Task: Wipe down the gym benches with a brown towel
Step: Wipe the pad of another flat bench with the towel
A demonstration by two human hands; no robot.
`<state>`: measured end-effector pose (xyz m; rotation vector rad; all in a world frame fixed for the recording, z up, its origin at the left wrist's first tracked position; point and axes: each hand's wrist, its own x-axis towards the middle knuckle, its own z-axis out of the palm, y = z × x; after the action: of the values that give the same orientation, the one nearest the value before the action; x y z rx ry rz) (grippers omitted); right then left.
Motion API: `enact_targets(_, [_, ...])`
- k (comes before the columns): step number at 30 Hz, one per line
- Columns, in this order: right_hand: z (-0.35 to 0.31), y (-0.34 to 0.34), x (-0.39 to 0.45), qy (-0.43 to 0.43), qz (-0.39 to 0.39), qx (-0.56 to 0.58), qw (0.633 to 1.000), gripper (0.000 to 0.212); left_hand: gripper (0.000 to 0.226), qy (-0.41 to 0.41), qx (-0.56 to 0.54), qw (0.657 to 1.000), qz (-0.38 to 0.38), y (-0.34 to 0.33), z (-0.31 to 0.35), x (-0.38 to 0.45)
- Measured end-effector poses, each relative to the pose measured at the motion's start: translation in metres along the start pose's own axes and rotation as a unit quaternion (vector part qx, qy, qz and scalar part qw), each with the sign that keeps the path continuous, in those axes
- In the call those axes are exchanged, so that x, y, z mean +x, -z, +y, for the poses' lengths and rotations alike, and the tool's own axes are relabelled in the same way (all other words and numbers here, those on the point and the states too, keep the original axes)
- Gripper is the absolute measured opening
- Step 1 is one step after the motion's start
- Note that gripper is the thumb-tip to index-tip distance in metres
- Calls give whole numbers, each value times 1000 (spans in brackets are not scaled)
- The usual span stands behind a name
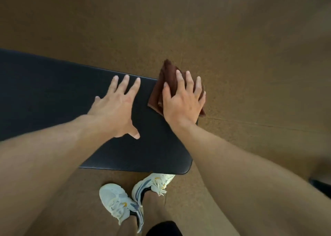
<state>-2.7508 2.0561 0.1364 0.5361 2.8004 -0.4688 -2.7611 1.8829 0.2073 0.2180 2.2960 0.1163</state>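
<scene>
A black padded gym bench (53, 96) runs from the left edge to the middle of the view, and its right end lies below me. My left hand (118, 108) rests flat on the pad with fingers spread. My right hand (182, 99) presses flat on a folded brown towel (168, 74) at the bench's far right corner. Part of the towel hangs past the bench's end over the floor.
Brown speckled rubber floor (232, 47) surrounds the bench on all sides. My two feet in white sneakers (121, 201) stand close to the near edge of the bench. A dark object (320, 187) shows at the right edge.
</scene>
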Motion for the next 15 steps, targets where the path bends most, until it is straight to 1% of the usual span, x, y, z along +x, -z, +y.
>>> enact_targets(2, [10,2,2,17,13,15,1000,59,161,16,38,999,-14,-5,10,6])
enact_targets(4, [28,-8,-41,11,47,13,999,59,163,28,74,997,-13,-11,16,6])
enact_targets(5, [39,-14,-75,-2,50,10,999,59,163,32,83,996,-9,-14,17,6])
enact_targets(7, [60,-27,-143,-2,34,0,999,61,163,37,89,995,-8,-15,17,6])
enact_targets(9, [75,-33,-177,31,12,-21,999,67,163,39,95,995,-2,-17,17,7])
enact_targets(11, [77,-34,-165,52,-6,-47,998,76,163,40,102,994,2,-19,15,9])
enact_targets(12, [72,-30,-148,47,-14,-61,997,82,162,40,105,994,0,-20,15,9])
enact_targets(15, [50,-16,-97,33,-15,-46,998,94,161,34,112,993,6,-23,14,11])
